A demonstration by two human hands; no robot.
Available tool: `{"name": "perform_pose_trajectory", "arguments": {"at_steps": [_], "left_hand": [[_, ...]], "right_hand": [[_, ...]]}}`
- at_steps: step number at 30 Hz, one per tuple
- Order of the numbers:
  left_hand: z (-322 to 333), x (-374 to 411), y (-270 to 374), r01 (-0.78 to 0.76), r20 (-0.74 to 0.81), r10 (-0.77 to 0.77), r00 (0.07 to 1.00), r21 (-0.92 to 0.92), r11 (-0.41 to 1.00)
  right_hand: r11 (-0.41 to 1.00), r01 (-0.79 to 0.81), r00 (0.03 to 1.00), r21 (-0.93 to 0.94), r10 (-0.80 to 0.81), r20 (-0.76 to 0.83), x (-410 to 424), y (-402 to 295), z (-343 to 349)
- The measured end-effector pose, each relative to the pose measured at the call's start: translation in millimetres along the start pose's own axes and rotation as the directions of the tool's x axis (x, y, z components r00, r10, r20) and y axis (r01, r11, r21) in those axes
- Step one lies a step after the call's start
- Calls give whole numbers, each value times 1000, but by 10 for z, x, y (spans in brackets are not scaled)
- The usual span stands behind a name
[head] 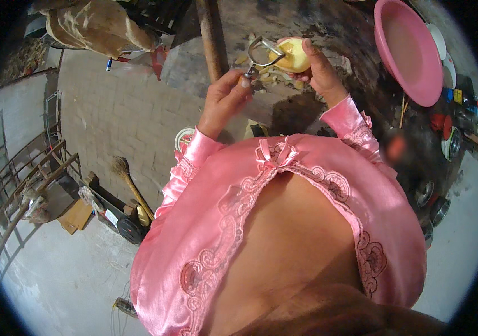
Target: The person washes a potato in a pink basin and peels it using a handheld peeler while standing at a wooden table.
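Note:
My left hand (227,98) is closed around the handle of a metal Y-shaped peeler (252,63). The peeler's blade lies at the left side of a mostly peeled, pale yellow potato (300,56), where a browner patch shows. My right hand (323,69) holds that potato, with the thumb on its near right side and fingers partly hidden behind it. Below both hands, peelings (270,77) are scattered over a dark, dirty surface.
A pink plastic basin (415,54) stands at the upper right, near bowls and jars. A wooden pole (213,42) rises beyond my left hand. A broom (132,180), cardboard (76,216) and a metal rack (24,176) are at left; cloth (96,25) lies at upper left.

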State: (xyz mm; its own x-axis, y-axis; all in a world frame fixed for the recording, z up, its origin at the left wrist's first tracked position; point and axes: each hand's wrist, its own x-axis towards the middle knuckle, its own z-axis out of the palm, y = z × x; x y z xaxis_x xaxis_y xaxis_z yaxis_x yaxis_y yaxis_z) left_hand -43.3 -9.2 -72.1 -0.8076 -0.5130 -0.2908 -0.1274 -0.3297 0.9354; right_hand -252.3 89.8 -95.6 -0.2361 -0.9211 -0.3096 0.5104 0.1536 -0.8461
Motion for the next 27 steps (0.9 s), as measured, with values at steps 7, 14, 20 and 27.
{"name": "perform_pose_trajectory", "arguments": {"at_steps": [7, 14, 20, 27], "left_hand": [[26, 133, 170, -91, 92, 76, 993, 176, 980], [-63, 88, 156, -27, 139, 1, 990, 185, 982], [-357, 3, -356, -35, 48, 22, 999, 282, 959], [-403, 62, -177, 61, -37, -55, 998, 180, 982]], "right_hand": [[994, 11, 1000, -111, -14, -25, 8, -73, 56], [983, 63, 993, -172, -79, -90, -19, -154, 124], [982, 48, 997, 181, -58, 49, 60, -234, -59], [997, 64, 984, -38, -70, -167, 146, -386, -46]]}}
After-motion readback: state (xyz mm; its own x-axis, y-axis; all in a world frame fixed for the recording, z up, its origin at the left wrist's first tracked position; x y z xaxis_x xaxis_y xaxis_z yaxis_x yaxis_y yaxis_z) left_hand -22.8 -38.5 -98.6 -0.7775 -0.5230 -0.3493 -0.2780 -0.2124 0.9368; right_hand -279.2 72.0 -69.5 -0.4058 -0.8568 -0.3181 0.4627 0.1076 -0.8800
